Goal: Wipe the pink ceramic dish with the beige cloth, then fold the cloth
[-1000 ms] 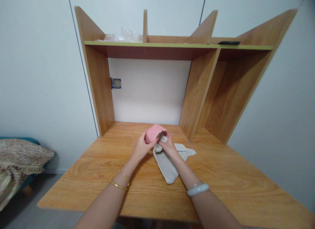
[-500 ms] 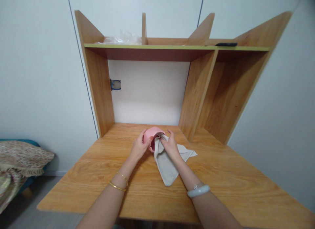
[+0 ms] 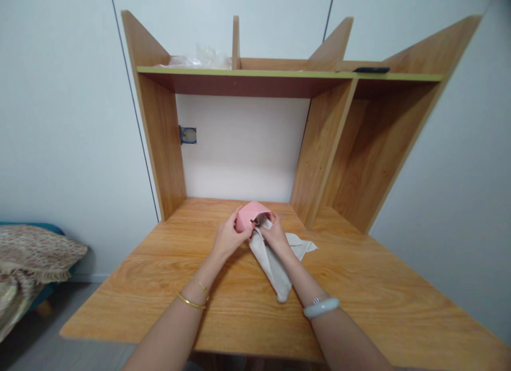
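My left hand (image 3: 229, 236) is closed around the left side of a pink hollow container (image 3: 253, 210), tilted so that its opening faces toward me and to the right. A grey cloth (image 3: 275, 272) is partly inside that opening. The rest of it hangs down onto the desk and spreads out behind my right wrist. Bunched cloth is in my right hand (image 3: 275, 235), whose fingers are at the container's right rim and partly hidden by it. The inside of the container is mostly covered by cloth and fingers.
Around my hands lies the wooden desk top (image 3: 159, 291). A wooden shelf unit (image 3: 319, 147) rises at its back, with a clear plastic bag (image 3: 202, 58) and a flat black object (image 3: 371, 70) on the upper shelf. A patterned blanket (image 3: 35, 254) lies at far left.
The pink container has turned, showing more of its outside and less of its opening. The hanging cloth is folded narrower, and its lower corner has shifted right. Both hands stay on these things.
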Tool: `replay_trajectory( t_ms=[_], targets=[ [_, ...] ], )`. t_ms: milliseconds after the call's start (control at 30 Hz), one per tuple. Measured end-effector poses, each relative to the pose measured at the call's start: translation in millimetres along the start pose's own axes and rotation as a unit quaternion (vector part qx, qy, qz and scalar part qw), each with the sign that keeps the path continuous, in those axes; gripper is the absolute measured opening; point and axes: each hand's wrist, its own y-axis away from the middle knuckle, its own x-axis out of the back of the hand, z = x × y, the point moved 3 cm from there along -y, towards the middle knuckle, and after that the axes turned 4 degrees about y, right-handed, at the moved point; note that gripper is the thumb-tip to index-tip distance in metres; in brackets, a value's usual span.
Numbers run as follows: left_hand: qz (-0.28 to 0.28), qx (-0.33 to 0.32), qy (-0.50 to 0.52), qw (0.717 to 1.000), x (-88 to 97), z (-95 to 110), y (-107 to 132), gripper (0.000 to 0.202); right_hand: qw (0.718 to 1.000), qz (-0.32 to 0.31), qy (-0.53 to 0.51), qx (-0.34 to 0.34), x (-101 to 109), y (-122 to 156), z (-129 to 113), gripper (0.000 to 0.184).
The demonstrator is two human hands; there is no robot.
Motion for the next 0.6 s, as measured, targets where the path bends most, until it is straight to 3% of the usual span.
replay_trajectory(
  t_ms=[133,267,433,600],
  targets=[
    [0.002,0.016,-0.173,0.985,10.1,7.2,1.2,0.055,0.993,-0.001,0.116,-0.003,8.7,4.6,-6.5,0.08],
    [0.013,0.043,-0.195,0.98,14.1,6.1,-0.4,0.052,0.993,-0.021,0.117,0.021,6.1,9.2,-12.5,0.072],
    [0.028,0.032,-0.027,0.999,10.7,-8.4,-4.9,0.057,0.998,0.002,0.066,0.018,4.7,8.6,-11.0,0.065],
    [-0.015,0.016,0.172,0.985,-9.9,-18.2,-4.4,0.084,0.999,0.041,0.019,-0.002,7.4,6.0,-2.4,0.066]
  ],
)
